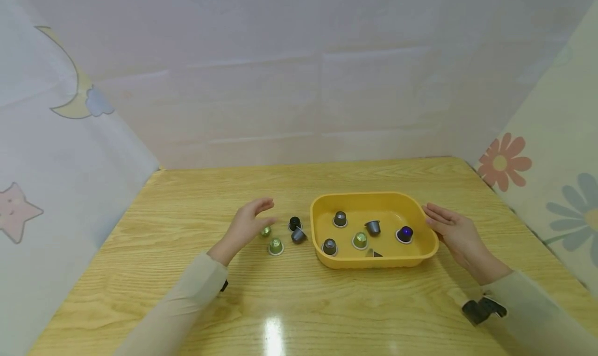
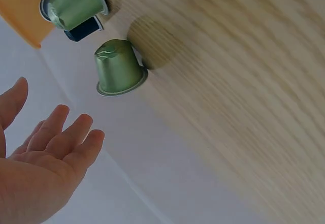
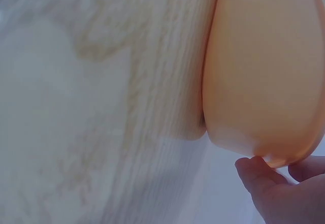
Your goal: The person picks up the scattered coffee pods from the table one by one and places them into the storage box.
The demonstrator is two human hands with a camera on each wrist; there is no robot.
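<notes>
My left hand, fingers apart and holding nothing, hovers just left of a loose group of coffee capsules. In that group are a green capsule, a second green one partly behind my thumb, a black one and a grey one tipped over. The left wrist view shows a green capsule standing apart from my fingers. On the right, my right hand touches the end wall of a yellow plastic tray with its fingers nearly straight.
Inside the tray lie several capsules: grey ones, a green one, a dark purple one, and one mostly hidden by the front wall. The wooden table meets a pale cloth backdrop behind.
</notes>
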